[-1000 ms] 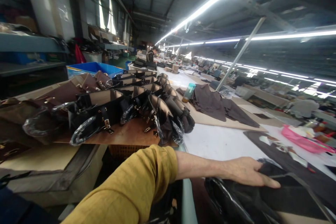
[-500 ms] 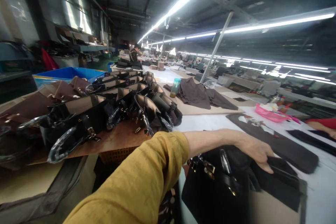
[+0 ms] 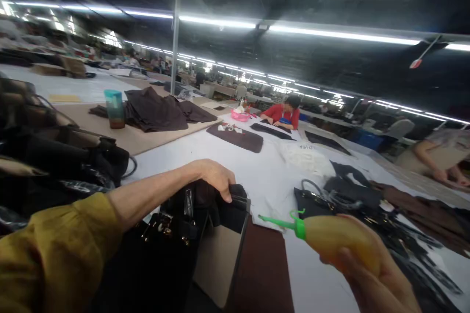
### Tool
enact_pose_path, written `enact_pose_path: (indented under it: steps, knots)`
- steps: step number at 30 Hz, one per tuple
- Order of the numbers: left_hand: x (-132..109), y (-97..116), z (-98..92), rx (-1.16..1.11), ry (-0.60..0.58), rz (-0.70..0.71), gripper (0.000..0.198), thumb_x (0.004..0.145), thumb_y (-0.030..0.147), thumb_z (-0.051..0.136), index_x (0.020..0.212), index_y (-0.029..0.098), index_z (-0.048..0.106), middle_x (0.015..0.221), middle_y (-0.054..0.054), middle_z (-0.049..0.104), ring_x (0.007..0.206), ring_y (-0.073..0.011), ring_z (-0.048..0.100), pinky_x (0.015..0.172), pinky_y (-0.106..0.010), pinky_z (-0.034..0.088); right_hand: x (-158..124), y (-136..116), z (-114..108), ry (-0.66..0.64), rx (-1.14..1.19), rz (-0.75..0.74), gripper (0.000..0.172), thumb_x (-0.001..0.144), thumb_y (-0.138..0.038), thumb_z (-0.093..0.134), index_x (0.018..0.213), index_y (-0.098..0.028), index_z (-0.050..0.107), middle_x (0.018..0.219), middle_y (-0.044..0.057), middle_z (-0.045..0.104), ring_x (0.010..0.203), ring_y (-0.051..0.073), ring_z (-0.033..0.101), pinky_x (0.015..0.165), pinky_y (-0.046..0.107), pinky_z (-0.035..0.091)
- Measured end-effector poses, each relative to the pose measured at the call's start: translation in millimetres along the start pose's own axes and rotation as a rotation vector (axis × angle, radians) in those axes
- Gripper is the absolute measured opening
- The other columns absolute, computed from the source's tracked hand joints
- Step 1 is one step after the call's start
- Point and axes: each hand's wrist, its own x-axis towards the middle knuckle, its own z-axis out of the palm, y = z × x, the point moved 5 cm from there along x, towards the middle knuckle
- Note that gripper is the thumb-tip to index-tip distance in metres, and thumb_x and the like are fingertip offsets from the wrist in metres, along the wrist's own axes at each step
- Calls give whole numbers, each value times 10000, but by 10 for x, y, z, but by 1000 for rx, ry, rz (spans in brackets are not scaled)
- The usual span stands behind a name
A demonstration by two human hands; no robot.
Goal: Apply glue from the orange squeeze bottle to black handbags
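My left hand grips the top edge of a black handbag that stands upright at the near edge of the white table. The bag has gold hardware and a stiff board beside it. My right hand is closed around a yellow squeeze bottle with a green nozzle that points left toward the bag. A dark brown panel lies flat under the bottle's tip.
Black bags crowd the left edge. A teal cup and brown fabric sit on a board behind. Another black bag and dark pieces lie at right. A person in red works across the table; another person's arm is at far right.
The view has swung right. My left hand has pulled the black handbag nearer and stood it up. My right hand with the yellow bottle has come into view.
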Motion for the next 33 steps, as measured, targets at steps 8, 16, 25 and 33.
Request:
enact_pose_path:
  steps: [8,16,25,33]
  knots:
    - [53,-14,61,-13,-46,-43,193,631,264,663,772,141,707,706,0,691,695,-181,609,627,-259,494,36,-97,118,50,-197,-124,515,663,-535,687,1087,-261,582,1015,24,628,835,252,603,727,294,518]
    - [101,-113,116,-49,-101,-64,224,603,279,674,772,138,711,665,-5,681,702,-200,606,631,-279,503,-100,-244,302,24,-53,-23,541,673,-518,698,1126,-258,554,1014,31,619,849,263,593,740,318,491]
    - [134,-171,146,-104,-126,-66,215,575,281,675,738,144,701,605,12,653,620,-172,582,581,-258,491,-86,-225,355,14,-53,-42,554,623,-506,732,1097,-262,583,1054,34,622,907,295,591,782,340,486]
    - [136,-202,147,-129,-138,-83,212,564,277,672,722,136,685,571,18,636,577,-159,562,568,-258,485,-194,-155,365,-21,-22,-41,497,654,-473,719,1087,-277,574,1078,28,619,949,299,577,844,363,453]
